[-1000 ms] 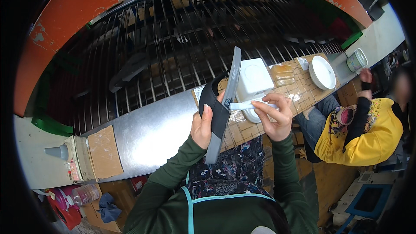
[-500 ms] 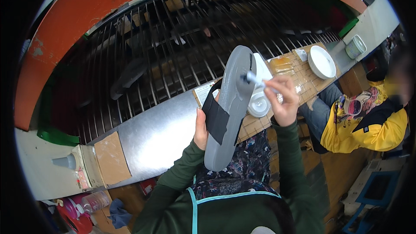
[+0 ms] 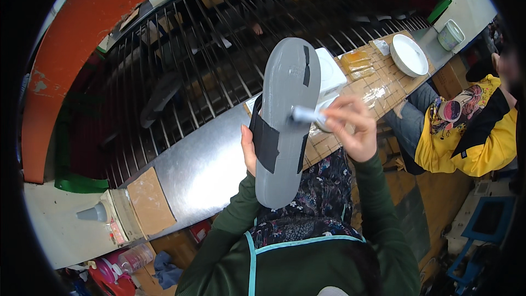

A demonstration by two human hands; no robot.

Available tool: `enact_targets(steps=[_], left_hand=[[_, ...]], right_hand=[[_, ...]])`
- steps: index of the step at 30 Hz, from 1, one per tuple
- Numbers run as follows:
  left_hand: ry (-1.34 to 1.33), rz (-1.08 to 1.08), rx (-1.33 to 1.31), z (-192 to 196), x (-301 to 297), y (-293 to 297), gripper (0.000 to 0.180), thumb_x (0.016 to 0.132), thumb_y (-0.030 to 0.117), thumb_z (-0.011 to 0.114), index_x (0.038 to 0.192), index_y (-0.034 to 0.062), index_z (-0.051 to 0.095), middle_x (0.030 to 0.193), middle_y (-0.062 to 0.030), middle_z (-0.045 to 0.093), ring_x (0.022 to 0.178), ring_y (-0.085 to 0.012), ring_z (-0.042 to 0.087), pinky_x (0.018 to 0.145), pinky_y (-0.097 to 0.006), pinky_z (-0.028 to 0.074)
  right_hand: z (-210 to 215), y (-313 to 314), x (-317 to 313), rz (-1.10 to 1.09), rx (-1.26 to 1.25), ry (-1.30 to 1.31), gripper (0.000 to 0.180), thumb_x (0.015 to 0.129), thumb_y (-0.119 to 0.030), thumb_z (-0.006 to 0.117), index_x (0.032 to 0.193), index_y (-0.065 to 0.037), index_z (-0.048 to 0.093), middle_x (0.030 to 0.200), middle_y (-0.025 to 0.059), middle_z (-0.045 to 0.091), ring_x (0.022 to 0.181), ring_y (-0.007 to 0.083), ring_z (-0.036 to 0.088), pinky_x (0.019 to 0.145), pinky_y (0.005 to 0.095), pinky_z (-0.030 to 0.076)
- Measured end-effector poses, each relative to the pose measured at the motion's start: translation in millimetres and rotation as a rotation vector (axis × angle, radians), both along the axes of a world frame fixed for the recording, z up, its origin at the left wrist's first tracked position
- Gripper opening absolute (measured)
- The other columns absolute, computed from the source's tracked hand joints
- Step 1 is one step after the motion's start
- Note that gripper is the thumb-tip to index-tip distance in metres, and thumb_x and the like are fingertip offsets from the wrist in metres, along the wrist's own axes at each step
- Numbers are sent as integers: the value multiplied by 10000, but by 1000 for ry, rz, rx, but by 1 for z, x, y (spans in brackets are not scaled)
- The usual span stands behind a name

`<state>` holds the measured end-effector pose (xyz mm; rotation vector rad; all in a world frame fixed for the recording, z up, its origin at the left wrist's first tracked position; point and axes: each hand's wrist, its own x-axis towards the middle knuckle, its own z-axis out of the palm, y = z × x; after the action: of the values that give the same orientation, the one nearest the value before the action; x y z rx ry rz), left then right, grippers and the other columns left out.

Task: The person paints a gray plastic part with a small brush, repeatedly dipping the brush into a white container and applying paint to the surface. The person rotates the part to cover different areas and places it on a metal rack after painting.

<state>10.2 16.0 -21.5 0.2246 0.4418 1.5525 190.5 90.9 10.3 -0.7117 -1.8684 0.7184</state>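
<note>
A grey sandal sole [image 3: 285, 126] with black straps is held up in front of me, its flat underside facing the camera. My left hand [image 3: 248, 151] grips it from behind at the left edge. My right hand [image 3: 350, 129] holds a small brush with a pale handle [image 3: 307, 114], its tip against the middle of the sole. Behind the sole, partly hidden, a white tub [image 3: 331, 74] stands on the brown worktop [image 3: 372, 96].
A barred metal rack [image 3: 181, 71] with dark soles lies beyond a steel ledge [image 3: 203, 164]. A white bowl [image 3: 410, 55] and a pale cup [image 3: 450, 34] sit at the right. A person in a yellow jacket [image 3: 466, 131] sits close on my right.
The sole has turned from edge-on to show its full flat underside and has risen toward the camera. My right hand has brought the brush onto the sole.
</note>
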Motion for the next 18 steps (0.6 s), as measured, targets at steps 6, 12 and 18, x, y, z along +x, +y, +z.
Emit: enact_targets(steps=[6,12,18], left_hand=[[14,33,82,-2,-4,1,725,923,636,291,1337,56,426,1179,-85,567,1011,-175,595,832,-299,513],[598,349,201,-3,0,17,771,952,616,169,1410,19,332,1300,-93,494,1176,-181,473,992,-317,368],[836,412,149,-11,-3,18,770,969,574,108,1429,-10,307,1185,-101,535,1030,-155,504,891,-278,401]], right_hand=[[-15,-21,-9,-57,-182,16,197,800,-36,689,993,-58,725,909,43,571,642,70,507,539,224,426],[-23,-58,-12,20,-410,157,192,813,-19,673,1001,-3,705,920,54,559,747,89,523,618,199,413],[-33,-70,-24,-62,-419,156,195,818,-23,674,1010,-23,708,921,49,553,716,81,525,577,199,419]])
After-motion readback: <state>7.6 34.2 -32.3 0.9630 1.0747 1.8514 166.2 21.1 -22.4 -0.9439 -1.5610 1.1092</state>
